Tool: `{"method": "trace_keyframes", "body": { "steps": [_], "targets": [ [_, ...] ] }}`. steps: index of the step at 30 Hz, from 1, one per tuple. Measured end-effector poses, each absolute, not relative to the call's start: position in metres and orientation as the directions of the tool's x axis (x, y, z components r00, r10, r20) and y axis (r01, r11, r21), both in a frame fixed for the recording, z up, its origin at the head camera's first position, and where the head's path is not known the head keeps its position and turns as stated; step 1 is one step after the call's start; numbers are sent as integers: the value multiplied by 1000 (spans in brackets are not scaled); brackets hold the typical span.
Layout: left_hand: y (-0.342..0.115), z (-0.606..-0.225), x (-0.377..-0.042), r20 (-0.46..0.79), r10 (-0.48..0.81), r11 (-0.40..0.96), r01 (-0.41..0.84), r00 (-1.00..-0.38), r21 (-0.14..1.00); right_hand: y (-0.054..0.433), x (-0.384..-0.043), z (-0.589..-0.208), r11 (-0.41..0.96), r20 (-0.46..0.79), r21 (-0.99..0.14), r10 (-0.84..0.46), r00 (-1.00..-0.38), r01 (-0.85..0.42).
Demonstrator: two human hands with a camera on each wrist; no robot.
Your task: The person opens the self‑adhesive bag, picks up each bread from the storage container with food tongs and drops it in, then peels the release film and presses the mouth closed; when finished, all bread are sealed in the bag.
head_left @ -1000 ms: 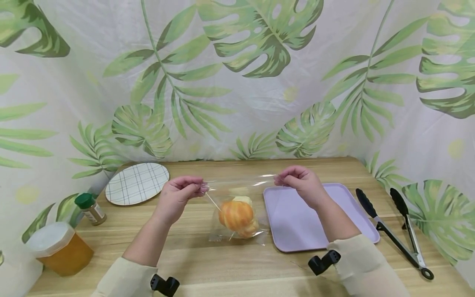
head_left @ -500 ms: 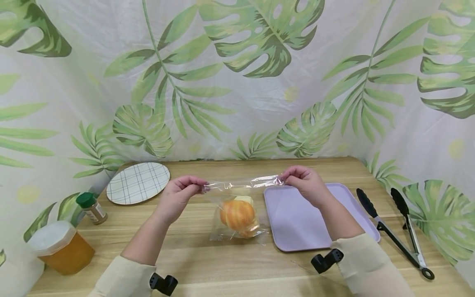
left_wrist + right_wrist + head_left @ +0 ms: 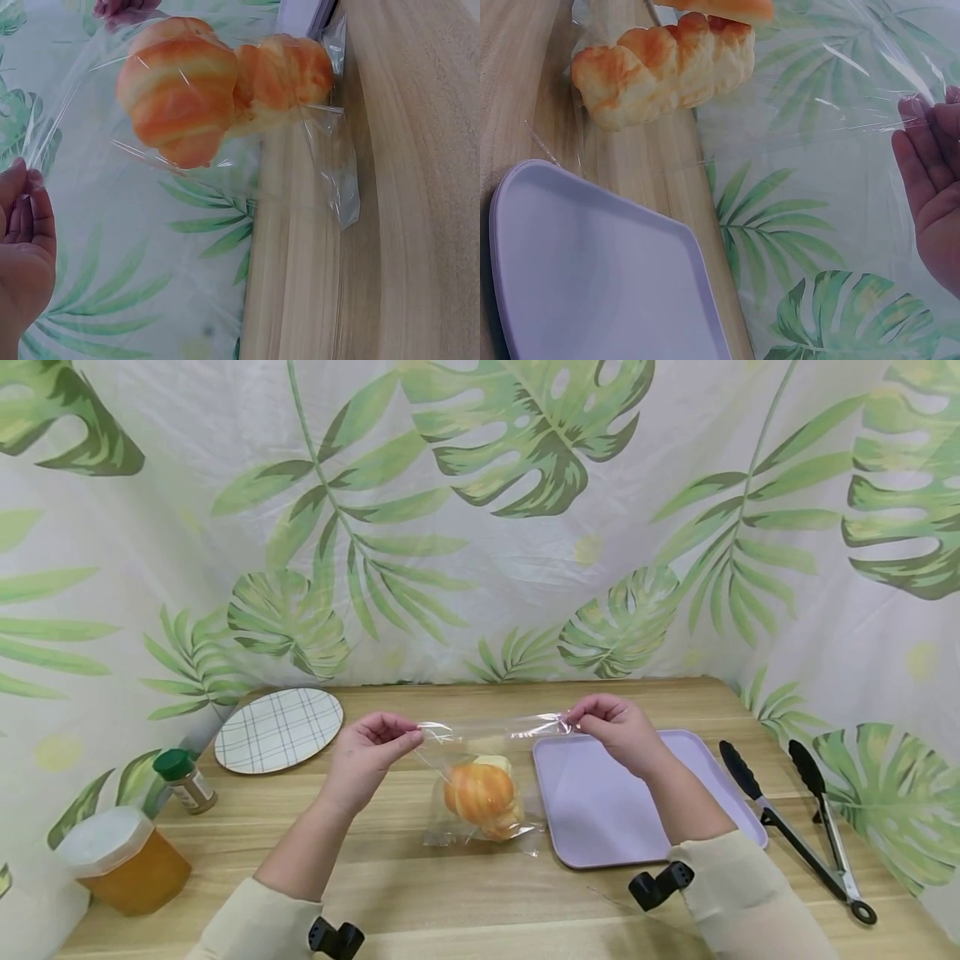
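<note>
A clear plastic bag (image 3: 480, 728) is stretched upright between both hands, its top edge roughly level. Inside lie bread pieces: a round, orange-brown striped bun (image 3: 180, 90) and a paler, lumpy loaf (image 3: 667, 71) behind it. My left hand (image 3: 367, 756) pinches the bag's left top corner between thumb and fingers. At the opposite corner, my right hand (image 3: 617, 733) pinches the film the same way, above the tray's back left corner. The bag's lower end is close over the wooden table.
Right of the bag lies a lilac tray (image 3: 607, 810), with black-tipped tongs (image 3: 798, 835) beyond it. At the left are a checked oval plate (image 3: 277, 731), a green-capped spice jar (image 3: 185, 782) and an amber-filled tub (image 3: 127, 864). A leaf-print curtain (image 3: 480, 527) backs the wooden table (image 3: 420, 902).
The bag's top edge was drawn tighter and the right hand shifted slightly right. Since half a second ago, the left fingers have regripped the left corner, the thumb reaching further along it.
</note>
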State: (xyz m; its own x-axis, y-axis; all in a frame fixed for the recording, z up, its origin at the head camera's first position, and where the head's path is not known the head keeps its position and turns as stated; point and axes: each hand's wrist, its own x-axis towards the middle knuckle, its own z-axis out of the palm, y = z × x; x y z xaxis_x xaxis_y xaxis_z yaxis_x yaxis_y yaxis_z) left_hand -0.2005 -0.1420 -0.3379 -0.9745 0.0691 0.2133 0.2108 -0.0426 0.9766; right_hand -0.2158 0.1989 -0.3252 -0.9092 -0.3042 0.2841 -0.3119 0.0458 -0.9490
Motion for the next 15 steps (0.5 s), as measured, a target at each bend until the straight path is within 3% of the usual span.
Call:
{"method": "trace_keyframes", "body": {
  "steps": [15],
  "targets": [
    [-149,-337,-202,219,168,45,229,-961,972,203,-219,-323,138,251,-941,-329,-910,-310]
  ]
}}
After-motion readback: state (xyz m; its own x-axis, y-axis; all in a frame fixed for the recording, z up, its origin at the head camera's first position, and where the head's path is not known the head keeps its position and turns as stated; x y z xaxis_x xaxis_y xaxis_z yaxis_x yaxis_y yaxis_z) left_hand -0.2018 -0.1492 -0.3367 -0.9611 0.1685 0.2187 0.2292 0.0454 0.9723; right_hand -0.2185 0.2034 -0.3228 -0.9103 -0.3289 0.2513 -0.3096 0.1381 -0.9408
